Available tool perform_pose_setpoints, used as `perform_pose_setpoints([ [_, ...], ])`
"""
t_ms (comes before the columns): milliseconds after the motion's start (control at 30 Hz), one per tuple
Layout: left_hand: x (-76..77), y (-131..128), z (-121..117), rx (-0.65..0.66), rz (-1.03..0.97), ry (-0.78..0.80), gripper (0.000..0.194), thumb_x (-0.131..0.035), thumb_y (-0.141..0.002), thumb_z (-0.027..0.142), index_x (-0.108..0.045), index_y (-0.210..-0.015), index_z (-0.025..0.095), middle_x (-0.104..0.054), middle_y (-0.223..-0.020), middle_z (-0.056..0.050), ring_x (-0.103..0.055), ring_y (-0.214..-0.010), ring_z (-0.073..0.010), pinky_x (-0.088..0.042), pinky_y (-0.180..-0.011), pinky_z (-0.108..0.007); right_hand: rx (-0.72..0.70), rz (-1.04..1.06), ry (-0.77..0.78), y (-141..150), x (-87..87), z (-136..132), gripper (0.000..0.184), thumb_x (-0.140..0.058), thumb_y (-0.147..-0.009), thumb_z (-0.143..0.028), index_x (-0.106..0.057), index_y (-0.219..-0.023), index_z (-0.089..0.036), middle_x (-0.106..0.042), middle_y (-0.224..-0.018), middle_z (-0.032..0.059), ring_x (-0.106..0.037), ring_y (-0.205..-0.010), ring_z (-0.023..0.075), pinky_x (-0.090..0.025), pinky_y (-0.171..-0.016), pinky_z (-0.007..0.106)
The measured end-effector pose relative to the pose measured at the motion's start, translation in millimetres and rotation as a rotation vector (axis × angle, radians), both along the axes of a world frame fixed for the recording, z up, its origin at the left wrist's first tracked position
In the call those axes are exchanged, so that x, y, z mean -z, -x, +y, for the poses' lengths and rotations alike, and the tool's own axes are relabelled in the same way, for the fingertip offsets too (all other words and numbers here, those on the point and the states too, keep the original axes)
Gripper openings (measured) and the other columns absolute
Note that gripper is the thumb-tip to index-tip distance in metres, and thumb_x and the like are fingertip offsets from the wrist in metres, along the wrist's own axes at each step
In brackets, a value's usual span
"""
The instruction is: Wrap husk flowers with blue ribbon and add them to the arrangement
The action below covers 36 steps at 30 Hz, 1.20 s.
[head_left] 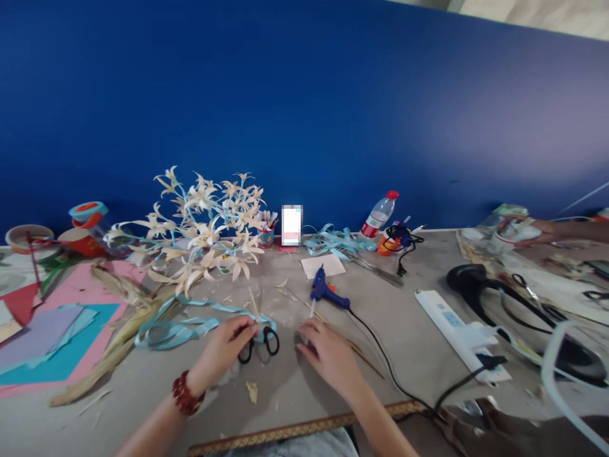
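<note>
My left hand [231, 346], with a red bead bracelet [186, 393] at the wrist, has its fingertips drawn together at the black-handled scissors [271, 341]. The blades point away from me, and the hand partly covers one handle loop. To the right, my right hand [328, 355] hovers low over or rests on the table, fingers slightly bent and thumb apart, with no held thing visible. Just beyond it lies a blue hot glue gun [328, 291], a pale glue stick [312, 308] sticking out toward that hand. Light-blue ribbon [183, 327] curls on the table beyond my left hand.
Cream artificial flowers [204, 222] stand at the back left. Coloured paper sheets [90, 336] and dried husks [114, 343] lie left. A bottle [379, 216] leans near the blue wall. On the right are a power strip [457, 333], its cables and another person's hand [535, 231].
</note>
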<state>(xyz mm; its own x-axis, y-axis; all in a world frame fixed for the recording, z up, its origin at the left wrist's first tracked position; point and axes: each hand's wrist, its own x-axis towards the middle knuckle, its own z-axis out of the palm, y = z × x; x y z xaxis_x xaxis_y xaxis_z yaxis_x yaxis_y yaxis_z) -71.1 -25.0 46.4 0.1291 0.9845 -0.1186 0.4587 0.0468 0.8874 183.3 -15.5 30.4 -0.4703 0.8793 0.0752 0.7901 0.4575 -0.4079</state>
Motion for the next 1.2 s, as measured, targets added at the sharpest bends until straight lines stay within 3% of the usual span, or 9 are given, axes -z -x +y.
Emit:
perform_pose_setpoints([
  [300, -3.2, -12, 54, 0.021, 0.095, -0.134, 0.03, -0.049, -0.085, 0.04, -0.065, -0.071, 0.019, -0.051, -0.056, 0.004, -0.046, -0.055, -0.0135, -0.032, -0.054, -0.024, 0.086, 0.051, 0.007, -16, 8.5, -2, 0.016, -0.048, -0.094, -0.027, -0.064, -0.098, -0.024, -0.065, -0.106, 0.0044, -0.066, -0.091, 0.0198, -0.049, -0.078, 0.028],
  [567, 18.4, -1, 82, -0.052, 0.091, -0.048, 0.035, -0.045, -0.084, 0.05, -0.061, -0.079, 0.019, -0.053, -0.056, 0.004, -0.051, -0.048, -0.0133, -0.038, -0.045, -0.022, 0.161, 0.068, -0.04, -26, 6.7, -2, 0.022, -0.042, -0.096, -0.026, -0.062, -0.086, -0.022, -0.067, -0.088, 0.0042, -0.066, -0.079, 0.0195, -0.048, -0.07, 0.027],
  [733, 24.4, 4, 105, -0.102, 0.215, -0.01, 0.04, -0.035, -0.094, 0.042, -0.065, -0.083, 0.018, -0.053, -0.053, 0.003, -0.058, -0.054, -0.015, -0.045, -0.051, -0.024, 0.17, 0.141, -0.089, -28, 8.6, -1, 0.02, -0.043, -0.094, -0.026, -0.06, -0.085, -0.022, -0.066, -0.086, 0.0038, -0.065, -0.075, 0.0184, -0.046, -0.066, 0.026],
  [833, 27.4, 6, 121, -0.126, 0.344, 0.004, 0.029, -0.046, -0.095, 0.038, -0.065, -0.093, 0.016, -0.065, -0.077, -0.002, -0.063, -0.07, -0.0159, -0.052, -0.065, -0.031, 0.186, 0.179, -0.113, -31, 12.7, -2, 0.02, -0.042, -0.095, -0.026, -0.06, -0.086, -0.022, -0.067, -0.088, 0.0042, -0.065, -0.075, 0.0183, -0.046, -0.067, 0.026],
  [933, 30.9, 8, 132, -0.15, 0.459, 0.003, 0.029, -0.057, -0.091, 0.034, -0.06, -0.113, 0.015, -0.064, -0.109, -0.008, -0.064, -0.09, -0.0194, -0.055, -0.078, -0.04, 0.195, 0.223, -0.113, -36, 15.6, -5, 0.02, -0.043, -0.095, -0.027, -0.061, -0.089, -0.022, -0.068, -0.091, 0.0044, -0.065, -0.076, 0.0181, -0.047, -0.069, 0.027],
  [1100, 33.6, 7, 133, -0.198, 0.582, -0.129, 0.027, -0.044, -0.095, 0.033, -0.063, -0.108, 0.018, -0.065, -0.113, -0.011, -0.062, -0.102, -0.0263, -0.048, -0.089, -0.046, 0.198, 0.281, -0.128, -39, 14.0, -7, 0.019, -0.045, -0.094, -0.025, -0.063, -0.09, -0.022, -0.067, -0.092, 0.0046, -0.065, -0.078, 0.018, -0.049, -0.072, 0.028],
  [1200, 30.6, 1, 122, -0.175, 0.612, -0.282, 0.034, -0.041, -0.094, 0.031, -0.057, -0.12, 0.017, -0.056, -0.13, -0.016, -0.051, -0.122, -0.0317, -0.04, -0.099, -0.049, 0.199, 0.282, -0.177, -37, 11.8, -6, 0.018, -0.046, -0.093, -0.023, -0.064, -0.089, -0.022, -0.067, -0.093, 0.0057, -0.064, -0.086, 0.02, -0.05, -0.076, 0.029],
])
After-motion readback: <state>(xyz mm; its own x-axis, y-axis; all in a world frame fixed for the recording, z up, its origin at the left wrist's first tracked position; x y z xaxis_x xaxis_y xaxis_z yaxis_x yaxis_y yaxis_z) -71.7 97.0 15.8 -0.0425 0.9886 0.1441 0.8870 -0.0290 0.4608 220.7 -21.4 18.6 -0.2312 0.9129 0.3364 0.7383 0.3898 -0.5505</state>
